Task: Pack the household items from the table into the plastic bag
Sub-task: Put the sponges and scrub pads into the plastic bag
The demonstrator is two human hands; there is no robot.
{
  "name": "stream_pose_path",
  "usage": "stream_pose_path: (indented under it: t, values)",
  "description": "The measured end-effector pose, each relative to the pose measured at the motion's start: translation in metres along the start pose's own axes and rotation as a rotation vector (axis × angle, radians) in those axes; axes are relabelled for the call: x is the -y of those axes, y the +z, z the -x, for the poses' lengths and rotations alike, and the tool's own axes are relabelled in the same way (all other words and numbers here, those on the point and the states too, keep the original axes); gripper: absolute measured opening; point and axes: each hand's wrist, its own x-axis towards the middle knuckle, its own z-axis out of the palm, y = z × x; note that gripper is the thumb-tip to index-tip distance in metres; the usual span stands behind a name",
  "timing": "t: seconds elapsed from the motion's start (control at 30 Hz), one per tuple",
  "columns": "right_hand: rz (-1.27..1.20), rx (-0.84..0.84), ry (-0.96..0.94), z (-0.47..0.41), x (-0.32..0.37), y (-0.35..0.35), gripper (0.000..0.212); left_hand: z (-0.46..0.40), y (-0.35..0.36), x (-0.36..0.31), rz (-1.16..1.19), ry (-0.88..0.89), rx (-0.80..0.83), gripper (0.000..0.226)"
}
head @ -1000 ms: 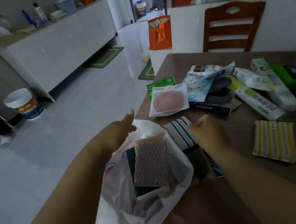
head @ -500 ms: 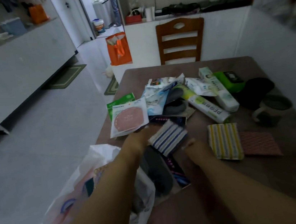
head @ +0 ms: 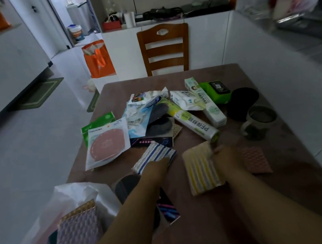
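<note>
The white plastic bag (head: 71,197) hangs open off the table's near left corner with a glittery scouring pad (head: 76,233) inside. My left hand (head: 157,166) rests on the blue-striped cloth (head: 156,153); its fingers are hidden beneath the wrist. My right hand (head: 225,155) pinches the far right corner of the yellow-striped cloth (head: 200,170), lifting that edge. A pink sponge cloth (head: 256,159) lies just right of it. Farther back lies a heap of packets, with a pink disc packet (head: 106,144) and a cling-film roll (head: 194,124).
A brown table (head: 215,217) holds everything. A dark mug (head: 258,122), a black lid (head: 242,103) and a green box (head: 216,92) stand at the right. A wooden chair (head: 164,48) is at the far end, an orange bag (head: 98,59) on the floor left.
My left hand left the bag's rim and moved forward onto the blue-striped cloth. My right hand moved right and took the yellow-striped cloth's corner. The view swung right.
</note>
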Motion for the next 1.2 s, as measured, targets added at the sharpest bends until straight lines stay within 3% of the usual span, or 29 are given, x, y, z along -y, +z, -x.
stream_pose_path:
  t: [0.13,0.2,0.3,0.43,0.5,0.57,0.63,0.7,0.73,0.83,0.93,1.0,1.13,1.2]
  values:
    - [-0.500,0.378,0.086,0.006,0.019,0.005,0.010,-0.002,0.020,0.013,0.134,-0.007,0.098,0.053]
    - [-0.556,0.348,0.061,0.001,0.017,-0.006,0.014,-0.003,0.024,0.016,0.192,-0.030,0.086,0.051]
    - [0.040,0.133,-0.086,-0.029,0.000,-0.045,0.027,-0.008,0.023,0.015,0.135,0.028,0.012,0.045]
    - [0.693,0.375,0.031,-0.036,-0.021,-0.070,0.081,-0.010,0.017,0.010,0.187,0.020,0.021,0.040]
    - [0.836,0.335,0.011,-0.030,-0.020,-0.070,0.088,-0.009,0.012,0.011,0.160,0.015,0.041,0.035]
    - [0.604,0.290,-0.014,-0.027,-0.008,-0.072,0.071,-0.008,0.009,0.013,0.129,0.018,0.018,0.035]
    - [0.108,0.334,-0.076,-0.023,0.011,-0.067,0.052,-0.004,0.007,0.013,0.158,0.028,-0.002,0.037]
    - [-0.375,0.461,-0.028,-0.004,0.035,-0.047,0.048,0.002,0.006,0.006,0.324,-0.009,0.041,0.040]
    - [-0.490,0.511,-0.012,0.004,0.043,-0.032,0.050,0.006,0.007,0.000,0.431,-0.044,0.107,0.041]
    - [-0.480,0.477,0.001,0.009,0.067,0.010,0.057,0.011,-0.003,-0.014,0.410,0.057,0.186,0.038]
    - [-0.616,0.308,0.094,-0.010,0.084,0.040,0.042,0.010,-0.030,-0.023,0.314,0.212,0.030,0.021]
    - [-0.417,0.242,0.107,-0.021,0.087,0.063,0.046,0.006,-0.052,-0.030,0.349,0.272,-0.077,0.010]
    - [-0.166,0.456,0.244,-0.009,0.090,0.110,0.066,-0.001,-0.081,-0.032,0.423,0.240,-0.182,0.010]
    - [-0.118,0.421,0.279,-0.005,0.090,0.122,0.081,-0.002,-0.089,-0.030,0.451,0.222,-0.186,0.009]
